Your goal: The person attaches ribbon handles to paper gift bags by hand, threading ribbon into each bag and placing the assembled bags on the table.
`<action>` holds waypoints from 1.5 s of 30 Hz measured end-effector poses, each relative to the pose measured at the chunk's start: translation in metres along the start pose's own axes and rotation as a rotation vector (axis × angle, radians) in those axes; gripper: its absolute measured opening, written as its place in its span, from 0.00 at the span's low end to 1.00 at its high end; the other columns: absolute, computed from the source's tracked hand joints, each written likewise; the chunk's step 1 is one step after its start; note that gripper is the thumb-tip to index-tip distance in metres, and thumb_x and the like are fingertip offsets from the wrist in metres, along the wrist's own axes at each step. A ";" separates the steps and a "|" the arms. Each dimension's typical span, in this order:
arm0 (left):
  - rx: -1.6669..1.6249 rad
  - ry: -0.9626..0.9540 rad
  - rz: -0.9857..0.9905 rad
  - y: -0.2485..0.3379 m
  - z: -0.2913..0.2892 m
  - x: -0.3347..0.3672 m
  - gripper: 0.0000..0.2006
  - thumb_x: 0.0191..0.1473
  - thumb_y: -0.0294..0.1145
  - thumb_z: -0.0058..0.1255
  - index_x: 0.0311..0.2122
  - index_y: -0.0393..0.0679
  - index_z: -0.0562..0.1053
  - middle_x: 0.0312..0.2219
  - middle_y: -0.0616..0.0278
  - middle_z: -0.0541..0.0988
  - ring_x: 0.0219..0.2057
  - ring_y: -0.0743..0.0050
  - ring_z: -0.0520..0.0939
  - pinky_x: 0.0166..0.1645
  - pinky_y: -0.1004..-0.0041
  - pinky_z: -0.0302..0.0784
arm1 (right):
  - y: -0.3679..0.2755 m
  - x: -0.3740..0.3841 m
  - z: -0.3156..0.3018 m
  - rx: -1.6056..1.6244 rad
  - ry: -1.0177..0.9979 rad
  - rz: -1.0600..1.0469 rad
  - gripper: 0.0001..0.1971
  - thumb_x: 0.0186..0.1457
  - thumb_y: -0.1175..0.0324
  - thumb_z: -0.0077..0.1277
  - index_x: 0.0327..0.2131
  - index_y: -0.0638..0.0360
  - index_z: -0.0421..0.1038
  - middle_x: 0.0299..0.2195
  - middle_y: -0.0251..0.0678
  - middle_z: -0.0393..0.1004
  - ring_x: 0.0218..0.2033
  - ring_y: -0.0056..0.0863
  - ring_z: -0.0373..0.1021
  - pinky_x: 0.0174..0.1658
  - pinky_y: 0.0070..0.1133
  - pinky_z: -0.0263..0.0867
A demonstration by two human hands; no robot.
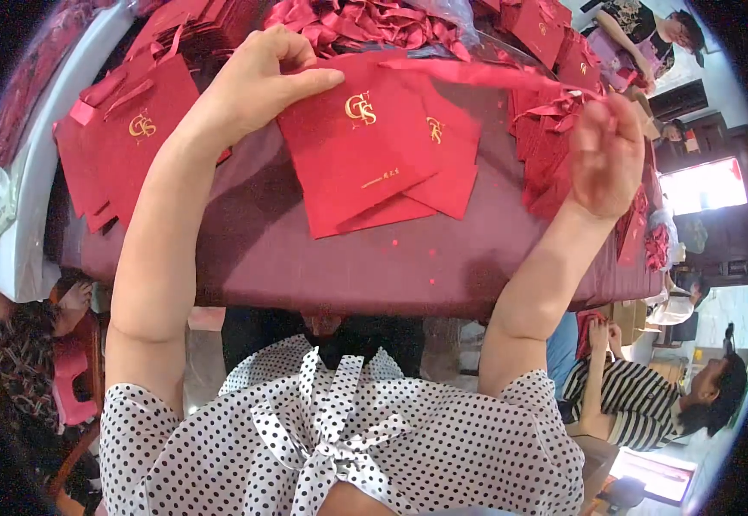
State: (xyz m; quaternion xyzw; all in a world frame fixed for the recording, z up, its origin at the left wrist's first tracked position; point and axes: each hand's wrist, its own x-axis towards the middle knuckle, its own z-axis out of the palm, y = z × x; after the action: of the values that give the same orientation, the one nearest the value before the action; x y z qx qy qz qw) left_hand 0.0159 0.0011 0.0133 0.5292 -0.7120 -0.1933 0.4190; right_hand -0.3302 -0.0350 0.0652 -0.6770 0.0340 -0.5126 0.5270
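The front red bag [348,163], bearing a gold monogram and small gold line, lies over another bag [455,189] on the bench [305,275]. The left hand [262,82] curls at its top edge, grip unclear; rightward, the blurred right hand [606,155] grips a red ribbon [486,74]. Heaped ribbons [365,26] lie behind it.

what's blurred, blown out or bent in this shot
In the head view, the bare right hand and the long red fabric ribbon are smeared, while the bare left hand looks crisper; also in the head view, the bright white rectangular panel is blown out, and the dark red cloth-covered table has a bowed near edge.
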 end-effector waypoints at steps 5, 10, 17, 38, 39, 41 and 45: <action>-0.003 -0.014 0.133 -0.011 0.004 0.001 0.14 0.49 0.32 0.55 0.24 0.38 0.63 0.23 0.66 0.64 0.29 0.77 0.65 0.35 0.76 0.61 | 0.016 0.017 0.060 -0.570 0.133 0.306 0.12 0.54 0.75 0.48 0.43 0.64 0.71 0.35 0.39 0.76 0.31 0.23 0.75 0.30 0.14 0.69; 0.093 0.035 0.154 -0.003 0.011 0.000 0.11 0.50 0.32 0.53 0.25 0.35 0.67 0.26 0.59 0.68 0.33 0.66 0.67 0.41 0.71 0.61 | 0.035 0.022 0.085 -0.473 -0.052 0.382 0.09 0.50 0.77 0.52 0.37 0.64 0.74 0.33 0.35 0.77 0.29 0.17 0.73 0.29 0.13 0.67; 0.018 -0.030 0.053 0.006 0.006 -0.001 0.13 0.53 0.35 0.51 0.27 0.35 0.68 0.28 0.60 0.67 0.34 0.68 0.66 0.43 0.72 0.60 | 0.055 0.038 0.098 -1.114 -0.067 -0.131 0.06 0.46 0.68 0.59 0.29 0.59 0.76 0.24 0.33 0.73 0.30 0.26 0.69 0.34 0.21 0.65; -0.652 -0.334 -0.086 0.002 0.002 -0.005 0.10 0.52 0.36 0.52 0.29 0.44 0.65 0.25 0.77 0.63 0.30 0.89 0.63 0.35 0.83 0.57 | 0.092 0.032 0.108 -0.913 -0.096 -0.018 0.08 0.53 0.67 0.52 0.31 0.62 0.68 0.26 0.37 0.68 0.27 0.28 0.67 0.30 0.23 0.64; -0.622 -0.373 -0.056 0.005 0.000 -0.005 0.09 0.51 0.33 0.52 0.28 0.44 0.65 0.26 0.77 0.63 0.30 0.89 0.63 0.36 0.83 0.57 | 0.092 0.032 0.108 -0.910 -0.092 -0.018 0.08 0.53 0.67 0.52 0.31 0.62 0.68 0.26 0.37 0.68 0.27 0.28 0.67 0.30 0.23 0.64; -0.616 -0.372 -0.061 0.004 0.004 -0.004 0.08 0.49 0.31 0.52 0.28 0.45 0.64 0.26 0.77 0.63 0.30 0.89 0.62 0.37 0.83 0.57 | 0.091 0.032 0.107 -0.933 -0.110 -0.001 0.08 0.52 0.68 0.53 0.30 0.62 0.68 0.26 0.37 0.68 0.27 0.28 0.67 0.30 0.23 0.64; -0.708 -0.316 -0.111 -0.002 0.012 -0.003 0.07 0.50 0.30 0.51 0.29 0.45 0.64 0.26 0.77 0.63 0.30 0.90 0.63 0.38 0.84 0.57 | 0.095 0.030 0.105 -0.937 -0.097 -0.019 0.07 0.50 0.69 0.54 0.29 0.61 0.69 0.26 0.37 0.68 0.27 0.27 0.67 0.30 0.22 0.64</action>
State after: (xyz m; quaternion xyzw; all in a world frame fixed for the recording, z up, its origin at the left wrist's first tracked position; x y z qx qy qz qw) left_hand 0.0081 0.0006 0.0038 0.3531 -0.6273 -0.5285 0.4500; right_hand -0.1928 -0.0233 0.0224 -0.8654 0.2308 -0.4147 0.1609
